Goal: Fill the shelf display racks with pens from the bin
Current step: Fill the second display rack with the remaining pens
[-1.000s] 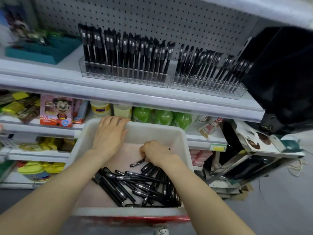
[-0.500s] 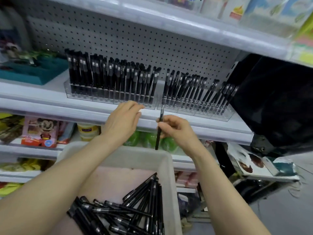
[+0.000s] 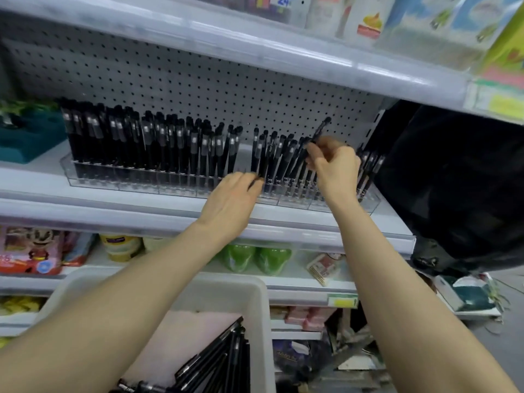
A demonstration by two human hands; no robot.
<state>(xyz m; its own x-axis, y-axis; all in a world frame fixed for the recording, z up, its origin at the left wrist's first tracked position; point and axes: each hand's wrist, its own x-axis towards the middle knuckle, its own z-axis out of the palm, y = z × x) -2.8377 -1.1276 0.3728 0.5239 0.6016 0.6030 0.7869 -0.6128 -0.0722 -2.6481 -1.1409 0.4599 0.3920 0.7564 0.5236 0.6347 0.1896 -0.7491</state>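
Clear racks (image 3: 136, 181) hold upright pens (image 3: 170, 146), the bin (image 3: 262, 307) at six o'clock loose pens (image 3: 215, 361); the right hand (image 3: 336, 168) pinches a pen (image 3: 321, 129) tilted toward one o'clock above its fingers; the left hand (image 3: 232, 198) has a blurred, unclear grip.

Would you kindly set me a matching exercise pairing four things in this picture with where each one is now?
Things:
1. right hand
2. left hand
3. white bin
4. green bottles

Places:
A. on the shelf below the clear racks
B. lowest and nearest, with loose pens inside
C. pinching a black pen over the right rack
D. reaching to the front of the racks, about where the two meet

Pairs: 1-C, 2-D, 3-B, 4-A.
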